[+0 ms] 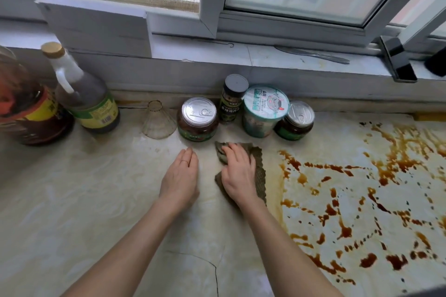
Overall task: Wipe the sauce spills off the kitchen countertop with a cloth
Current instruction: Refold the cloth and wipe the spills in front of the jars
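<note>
My right hand (239, 173) presses flat on the grey-green textured cloth (257, 166); left hand (179, 179) rests open. Risk: jars beyond my fingertips toppling, or brown sauce spills (362, 200) smearing rightward.

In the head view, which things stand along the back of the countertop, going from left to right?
Red-labelled bottle → corked bottle with green label → upturned glass funnel → jar with pull-tab lid → grey-capped spice bottle → teal-lidded tub → smaller pull-tab jar.

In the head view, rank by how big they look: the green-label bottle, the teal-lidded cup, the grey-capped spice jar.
1. Green-label bottle, largest.
2. Teal-lidded cup.
3. Grey-capped spice jar, smallest.
All stand along the back wall, so nearness hardly skews this.
</note>
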Motion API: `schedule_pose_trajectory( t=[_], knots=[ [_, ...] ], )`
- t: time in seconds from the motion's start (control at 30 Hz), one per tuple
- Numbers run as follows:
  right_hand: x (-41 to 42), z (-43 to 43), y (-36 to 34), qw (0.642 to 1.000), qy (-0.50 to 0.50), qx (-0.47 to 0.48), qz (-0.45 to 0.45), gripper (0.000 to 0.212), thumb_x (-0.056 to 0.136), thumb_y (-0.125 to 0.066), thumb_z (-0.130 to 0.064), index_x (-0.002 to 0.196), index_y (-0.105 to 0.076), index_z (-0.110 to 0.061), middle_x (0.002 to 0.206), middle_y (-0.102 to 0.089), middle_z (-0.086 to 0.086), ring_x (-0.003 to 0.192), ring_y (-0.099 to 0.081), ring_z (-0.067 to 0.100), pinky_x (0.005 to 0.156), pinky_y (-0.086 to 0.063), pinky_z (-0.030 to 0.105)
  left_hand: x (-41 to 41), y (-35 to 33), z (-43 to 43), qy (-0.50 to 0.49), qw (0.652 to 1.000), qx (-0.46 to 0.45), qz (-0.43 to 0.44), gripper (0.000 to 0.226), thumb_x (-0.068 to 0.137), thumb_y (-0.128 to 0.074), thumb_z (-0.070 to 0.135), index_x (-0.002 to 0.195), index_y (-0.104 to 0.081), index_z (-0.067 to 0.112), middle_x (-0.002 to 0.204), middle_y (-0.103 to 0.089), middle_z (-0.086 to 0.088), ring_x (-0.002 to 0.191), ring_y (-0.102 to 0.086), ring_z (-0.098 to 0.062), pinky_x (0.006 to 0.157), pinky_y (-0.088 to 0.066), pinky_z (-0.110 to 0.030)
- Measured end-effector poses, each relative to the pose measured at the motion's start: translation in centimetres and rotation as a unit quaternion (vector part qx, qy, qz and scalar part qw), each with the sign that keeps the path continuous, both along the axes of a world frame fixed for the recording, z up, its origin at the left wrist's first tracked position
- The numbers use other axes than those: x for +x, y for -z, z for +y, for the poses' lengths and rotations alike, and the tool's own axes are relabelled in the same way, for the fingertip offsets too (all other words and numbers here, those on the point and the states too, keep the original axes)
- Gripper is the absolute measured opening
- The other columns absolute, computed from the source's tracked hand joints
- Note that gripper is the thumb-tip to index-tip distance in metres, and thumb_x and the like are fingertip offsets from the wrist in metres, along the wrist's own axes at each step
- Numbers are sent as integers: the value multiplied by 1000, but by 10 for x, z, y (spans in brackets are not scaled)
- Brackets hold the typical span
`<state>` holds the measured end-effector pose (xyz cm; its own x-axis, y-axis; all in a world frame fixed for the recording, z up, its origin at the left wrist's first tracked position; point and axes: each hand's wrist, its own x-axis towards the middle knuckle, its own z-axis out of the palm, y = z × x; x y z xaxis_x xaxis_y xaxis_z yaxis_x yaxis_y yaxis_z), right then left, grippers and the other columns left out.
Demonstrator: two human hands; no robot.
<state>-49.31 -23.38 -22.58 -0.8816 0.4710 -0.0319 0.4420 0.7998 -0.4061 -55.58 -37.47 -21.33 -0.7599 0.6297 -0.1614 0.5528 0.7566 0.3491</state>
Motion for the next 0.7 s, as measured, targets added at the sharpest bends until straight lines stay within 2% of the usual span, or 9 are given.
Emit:
schedule_pose_trajectory(
  t=[0.1,0.2,0.27,0.4,0.53,0.57,0.63,0.7],
  knots=[
    [-3,-20,7,999,-47,15,-20,59,88,-44,-23,145,-33,-27,157,-23,-8,145,-10,11,116,-2,53,-5,3,-3,-6,1000,20,-2,67,85,-43,7,148,-21,6,158,-17,-9,145,-16,-22,116,-18,-26],
    [38,-36,14,995,-95,23,-2,60,86,-41,-28,145,-34,-31,157,-24,-9,146,-11,12,117,-4,53,-6,3,-8,-23,998,60,-1,56,83,-43,1,138,-41,9,149,-35,-8,137,-33,-23,107,-33,-29],
    [68,-27,18,995,-89,41,6,59,86,-41,-27,145,-35,-32,156,-27,-9,146,-13,12,117,-6,50,-1,4,-13,-20,996,82,19,52,80,-45,-5,130,-50,6,138,-48,-12,127,-44,-27,103,-39,-33],
    [92,8,18,999,20,33,6,55,94,-42,-11,147,-35,-24,157,-27,-3,147,-12,13,120,-4,43,20,9,-25,-36,995,95,10,59,83,-45,-6,140,-43,9,148,-39,-10,137,-36,-26,112,-32,-33],
    [89,-7,12,995,88,11,40,56,92,-40,1,146,-37,-15,155,-30,7,142,-26,24,118,-10,33,41,12,-31,-42,993,114,8,58,85,-45,-6,140,-43,10,151,-35,-10,140,-32,-24,114,-26,-29],
    [89,-20,11,995,88,2,43,59,91,-42,0,146,-35,-18,155,-27,7,140,-29,26,117,-14,33,45,13,-32,-42,992,116,5,57,84,-45,-6,139,-45,9,150,-36,-11,140,-33,-24,113,-27,-29],
    [90,-47,12,998,42,-2,45,57,89,-49,-2,142,-40,-22,155,-27,9,137,-32,29,116,-26,41,51,14,-33,-46,992,119,-1,56,84,-46,-5,139,-46,9,150,-37,-11,139,-34,-24,113,-28,-29],
    [98,-62,13,998,-28,13,48,46,90,-53,-5,134,-51,-18,150,-38,9,139,-34,29,112,-31,51,57,14,-31,-46,992,118,-4,56,85,-45,-4,139,-46,10,151,-36,-10,139,-34,-23,112,-28,-28]
  ],
)
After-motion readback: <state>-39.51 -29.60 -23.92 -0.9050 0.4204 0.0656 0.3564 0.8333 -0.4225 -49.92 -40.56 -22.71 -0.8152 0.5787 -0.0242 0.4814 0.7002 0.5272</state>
